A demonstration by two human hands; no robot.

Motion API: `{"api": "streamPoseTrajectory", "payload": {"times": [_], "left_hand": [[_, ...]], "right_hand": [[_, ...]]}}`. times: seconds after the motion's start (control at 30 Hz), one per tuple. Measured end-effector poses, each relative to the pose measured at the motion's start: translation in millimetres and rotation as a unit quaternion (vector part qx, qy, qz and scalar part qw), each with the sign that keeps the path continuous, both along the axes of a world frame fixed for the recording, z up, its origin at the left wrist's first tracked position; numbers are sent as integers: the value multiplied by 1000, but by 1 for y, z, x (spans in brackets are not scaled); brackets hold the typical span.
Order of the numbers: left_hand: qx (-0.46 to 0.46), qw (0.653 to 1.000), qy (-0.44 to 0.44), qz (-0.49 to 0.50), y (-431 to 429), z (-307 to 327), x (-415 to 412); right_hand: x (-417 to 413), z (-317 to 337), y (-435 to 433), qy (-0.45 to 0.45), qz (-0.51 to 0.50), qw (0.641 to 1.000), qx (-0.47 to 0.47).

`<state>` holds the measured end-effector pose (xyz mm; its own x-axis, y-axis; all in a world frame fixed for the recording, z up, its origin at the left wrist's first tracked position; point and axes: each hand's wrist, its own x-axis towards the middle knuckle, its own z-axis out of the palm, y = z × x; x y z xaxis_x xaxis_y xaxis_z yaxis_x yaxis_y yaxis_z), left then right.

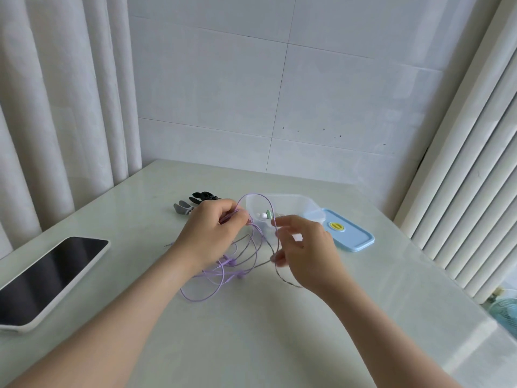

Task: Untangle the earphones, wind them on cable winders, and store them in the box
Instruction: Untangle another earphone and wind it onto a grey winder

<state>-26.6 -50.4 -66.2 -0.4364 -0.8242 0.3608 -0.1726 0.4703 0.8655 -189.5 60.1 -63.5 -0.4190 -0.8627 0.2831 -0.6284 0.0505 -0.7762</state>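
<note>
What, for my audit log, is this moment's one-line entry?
untangling; left hand grips purple earphones; right hand pinches them too; winders unused; box open

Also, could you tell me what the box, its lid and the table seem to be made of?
The box looks like clear, slightly frosted plastic: you can see through its walls. The lid looks like opaque pale-blue plastic with a moulded rim. The table seems to be polished stone or a glossy imitation: faint veining, soft reflections.

Tangled purple earphones (pixel 231 262) sprawl before the clear open box (pixel 303 205), cable winders (pixel 203 198) left.
</note>
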Motion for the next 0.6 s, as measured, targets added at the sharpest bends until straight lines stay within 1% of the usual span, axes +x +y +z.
{"api": "streamPoseTrajectory", "payload": {"times": [0.03,0.1,0.17,0.23,0.3,0.4,0.5,0.6], "left_hand": [[5,1000,9,-10,1,1,0],[7,999,21,-34,3,4,1],[7,998,24,-51,4,5,1],[1,998,22,-61,5,4,1],[1,998,27,-61,5,4,0],[41,996,44,-60,3,4,0],[94,989,61,-95,4,7,-1],[139,980,71,-122,4,9,0]], "right_hand": [[3,1,2,-51,23,998,5],[7,2,6,-102,78,992,18],[9,3,7,-106,121,987,26],[11,4,6,-102,135,985,20],[12,5,5,-86,129,988,7],[11,5,4,-72,99,992,2],[10,4,4,-125,68,990,-3],[9,6,4,-122,39,991,-23]]}}
